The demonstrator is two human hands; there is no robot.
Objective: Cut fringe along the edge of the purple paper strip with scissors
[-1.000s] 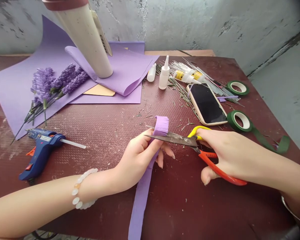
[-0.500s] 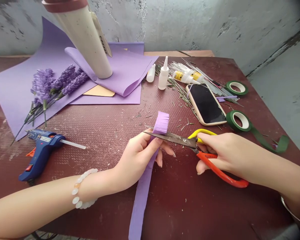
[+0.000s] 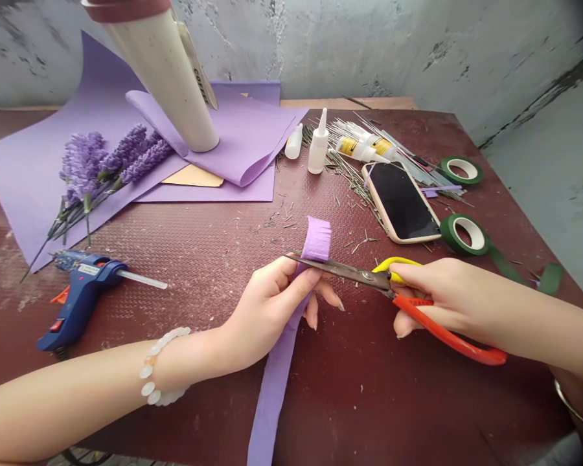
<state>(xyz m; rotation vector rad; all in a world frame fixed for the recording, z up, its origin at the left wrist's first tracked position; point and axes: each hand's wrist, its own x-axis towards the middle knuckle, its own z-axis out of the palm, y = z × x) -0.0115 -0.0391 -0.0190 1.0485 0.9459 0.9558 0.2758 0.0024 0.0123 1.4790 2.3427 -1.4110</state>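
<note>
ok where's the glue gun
In the head view, the blue hot glue gun lies at the left of the dark red table, just below the purple artificial lavender stems and above the left forearm.

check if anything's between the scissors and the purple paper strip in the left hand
Nothing visible does. The blades of the scissors, held in the right hand, already cross the purple crepe paper strip just below its fringed end, with the left hand gripping the strip right under them.
</note>
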